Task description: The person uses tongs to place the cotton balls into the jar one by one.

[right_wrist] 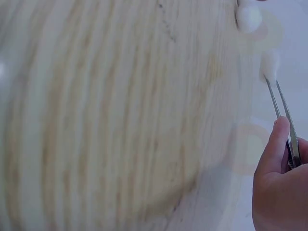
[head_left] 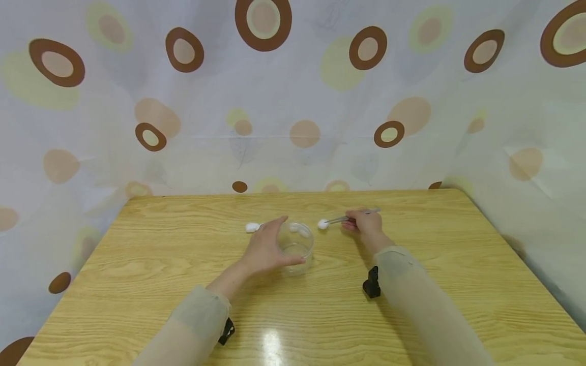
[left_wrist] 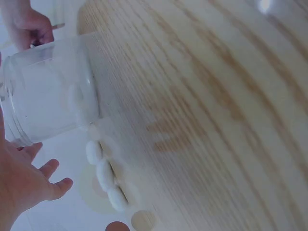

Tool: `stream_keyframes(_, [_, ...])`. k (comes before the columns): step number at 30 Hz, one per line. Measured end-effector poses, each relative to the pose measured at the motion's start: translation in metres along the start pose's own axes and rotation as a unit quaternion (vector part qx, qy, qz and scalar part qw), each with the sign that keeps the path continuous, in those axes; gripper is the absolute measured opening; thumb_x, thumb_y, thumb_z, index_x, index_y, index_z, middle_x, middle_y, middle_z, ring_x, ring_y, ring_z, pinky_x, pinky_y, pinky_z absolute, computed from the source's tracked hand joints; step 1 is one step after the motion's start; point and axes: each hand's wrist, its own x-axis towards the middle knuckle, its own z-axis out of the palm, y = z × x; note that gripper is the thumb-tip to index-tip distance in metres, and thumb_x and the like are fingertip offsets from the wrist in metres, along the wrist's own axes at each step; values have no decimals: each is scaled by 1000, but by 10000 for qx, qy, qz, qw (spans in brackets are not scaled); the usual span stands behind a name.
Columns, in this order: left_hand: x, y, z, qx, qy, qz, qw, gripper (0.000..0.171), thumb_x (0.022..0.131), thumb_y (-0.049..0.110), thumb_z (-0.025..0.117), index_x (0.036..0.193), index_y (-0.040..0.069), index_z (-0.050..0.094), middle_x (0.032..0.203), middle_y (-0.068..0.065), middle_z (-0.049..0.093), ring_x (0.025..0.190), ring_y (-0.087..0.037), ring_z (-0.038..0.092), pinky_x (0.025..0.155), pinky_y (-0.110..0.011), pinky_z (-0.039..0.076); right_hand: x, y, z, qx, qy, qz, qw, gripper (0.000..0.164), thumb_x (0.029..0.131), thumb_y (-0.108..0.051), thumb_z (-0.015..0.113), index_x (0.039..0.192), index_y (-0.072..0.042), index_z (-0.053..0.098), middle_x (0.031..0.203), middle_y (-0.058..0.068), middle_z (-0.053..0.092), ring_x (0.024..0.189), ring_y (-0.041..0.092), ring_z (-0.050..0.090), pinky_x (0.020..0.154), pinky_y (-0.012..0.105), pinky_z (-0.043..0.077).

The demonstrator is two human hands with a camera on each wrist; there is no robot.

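My left hand [head_left: 265, 249] holds a clear plastic jar [head_left: 308, 254] near its rim, thumb across the front and fingers on the far left side. In the left wrist view the jar [left_wrist: 53, 91] stands upright on the table, its other fingers spread apart. A pair of tweezers [head_left: 341, 219] is pinched in my right hand [head_left: 368, 226]. Their tips grip a white cotton ball [right_wrist: 270, 65], right of the jar in the head view. More cotton balls [left_wrist: 105, 175] lie in a row beyond the jar, partly hidden by my left hand in the head view.
The wooden table [head_left: 137, 264] has its back edge against a patterned curtain [head_left: 206, 101] with brown and beige circles. One cotton ball [head_left: 252, 227] shows left of my left hand. Black wrist mounts [head_left: 372, 283] hang below both sleeves.
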Motion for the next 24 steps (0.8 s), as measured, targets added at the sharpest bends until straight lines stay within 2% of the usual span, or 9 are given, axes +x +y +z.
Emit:
stream_keyframes(4, [-1,2,-1,-95,-179,-102,9997,97,67,51,79,143,10,36,142,-8,45,132,-36,36,109,-56,23,-6,-4,-7,173,-187,162,9995,11,90,-1,56,101,0,54,60,2,63,51,9,64,58,19,54])
stream_keyframes(9, [-2,3,-1,-530,-274,-225,9980,95,68,48,80,142,11,34,144,-7,43,131,-37,38,106,-59,28,-12,-11,-15,435,-347,264,9981,4,92,-2,54,91,-3,57,60,3,63,53,10,64,59,19,54])
stream_keyframes(12, [-2,1,0,-558,-289,-234,9977,94,68,48,79,143,12,34,145,-6,42,131,-37,38,105,-59,28,-16,-18,-20,577,-494,347,9965,15,93,-3,52,81,-6,60,61,3,63,55,10,64,60,18,54])
stream_keyframes(16, [0,-2,2,-445,-277,-155,9985,94,68,48,79,143,12,34,144,-6,43,131,-34,40,108,-59,23,-23,-28,-24,711,-748,328,9941,25,94,-4,50,73,-9,62,64,4,62,58,10,65,62,18,54])
stream_keyframes(21, [0,-3,2,-312,-182,55,9993,94,69,49,78,141,7,35,142,-11,44,130,-36,41,107,-61,20,-33,-39,-18,688,-1114,218,9911,20,95,-5,49,79,-8,61,68,4,60,61,10,64,65,18,54])
stream_keyframes(24, [-1,-1,1,-360,-210,33,9991,94,69,50,78,142,8,35,143,-10,43,130,-35,41,108,-61,19,-40,-42,-10,556,-1340,129,9893,12,95,-6,50,85,-7,56,70,3,60,63,10,64,65,18,54])
